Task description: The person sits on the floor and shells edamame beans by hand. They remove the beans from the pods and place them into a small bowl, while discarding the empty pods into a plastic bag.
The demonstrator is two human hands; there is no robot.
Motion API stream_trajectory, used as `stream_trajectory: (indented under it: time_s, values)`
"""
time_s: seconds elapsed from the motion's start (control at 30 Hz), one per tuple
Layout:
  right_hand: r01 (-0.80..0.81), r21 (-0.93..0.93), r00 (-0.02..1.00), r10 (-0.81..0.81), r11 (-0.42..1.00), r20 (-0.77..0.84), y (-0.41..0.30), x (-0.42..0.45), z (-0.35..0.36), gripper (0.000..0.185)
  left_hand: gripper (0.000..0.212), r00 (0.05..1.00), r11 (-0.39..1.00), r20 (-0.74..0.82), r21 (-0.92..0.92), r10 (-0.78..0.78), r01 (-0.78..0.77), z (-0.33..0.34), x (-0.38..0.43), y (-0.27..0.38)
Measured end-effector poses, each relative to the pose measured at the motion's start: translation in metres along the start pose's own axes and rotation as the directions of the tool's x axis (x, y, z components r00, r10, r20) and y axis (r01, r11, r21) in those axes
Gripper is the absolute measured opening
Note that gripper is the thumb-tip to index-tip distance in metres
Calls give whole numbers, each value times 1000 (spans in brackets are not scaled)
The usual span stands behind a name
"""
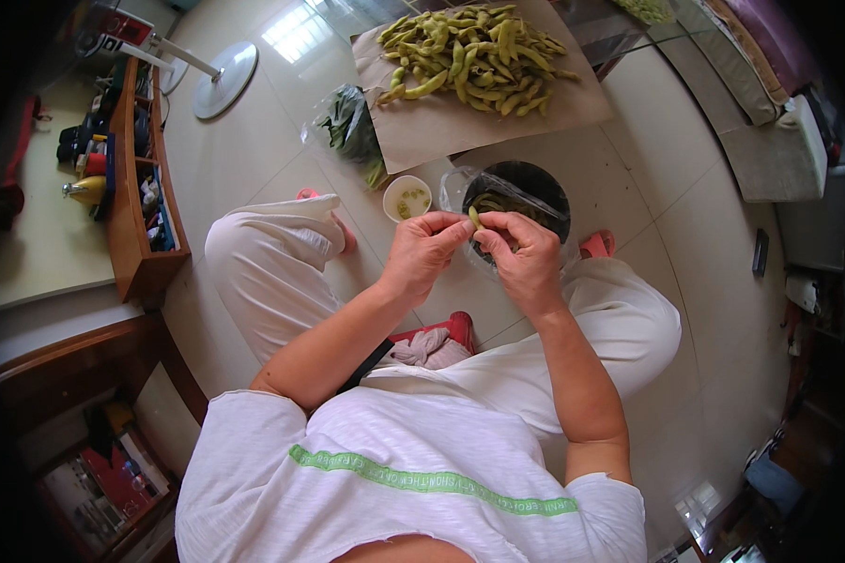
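Note:
A green bean pod (474,216) is pinched between the fingertips of both my hands, above the floor between my knees. My left hand (421,255) grips its left side, and my right hand (524,255) grips it from the right. Just beyond my left hand stands a small white bowl (389,198) with several shelled green beans (405,205) in it. Under my right hand is a round black container (531,177) with a clear plastic bag (453,188) around it. Pods or empty hulls (496,203) lie inside, partly hidden by my hands.
A heap of bean pods (475,60) rests on a brown cardboard sheet (422,144) ahead. Beside it lies a plastic bag of leafy greens (352,123). A red stool (461,327) shows between my legs. A wooden cabinet (144,271) stands left, near a round metal stand base (227,81).

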State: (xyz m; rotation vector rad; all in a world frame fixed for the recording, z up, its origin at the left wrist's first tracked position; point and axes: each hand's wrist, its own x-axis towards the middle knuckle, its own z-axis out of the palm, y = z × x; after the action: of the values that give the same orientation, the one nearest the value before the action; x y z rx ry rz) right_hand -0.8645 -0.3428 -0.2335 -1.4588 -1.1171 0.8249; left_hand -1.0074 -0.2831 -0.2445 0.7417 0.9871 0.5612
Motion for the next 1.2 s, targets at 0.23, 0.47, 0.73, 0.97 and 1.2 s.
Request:
stream_trajectory:
  time_s: [0.23, 0.47, 0.73, 0.97, 1.2]
  values:
    - [153, -147, 988, -151, 977, 26, 5, 1, 2, 14, 10, 999, 999, 0, -9, 39, -39, -5, -1, 2]
    - [292, -246, 953, -303, 924, -7, 11, 1, 8, 14, 9, 993, 993, -77, -70, 88, -93, -1, 4, -10]
    - [-81, -32, 995, 79, 996, -62, 3, -3, 12, 8, 3, 985, 990, -108, -28, 136, -140, 11, 6, -12]
    - [-275, 294, 959, 285, 915, 8, 17, -3, 3, 4, 7, 991, 996, 100, 4, 88, -89, 9, 1, -6]
    - [-50, -98, 999, 51, 994, 3, 6, -1, -2, 3, 16, 967, 996, 253, 72, 35, -55, -2, 1, -3]
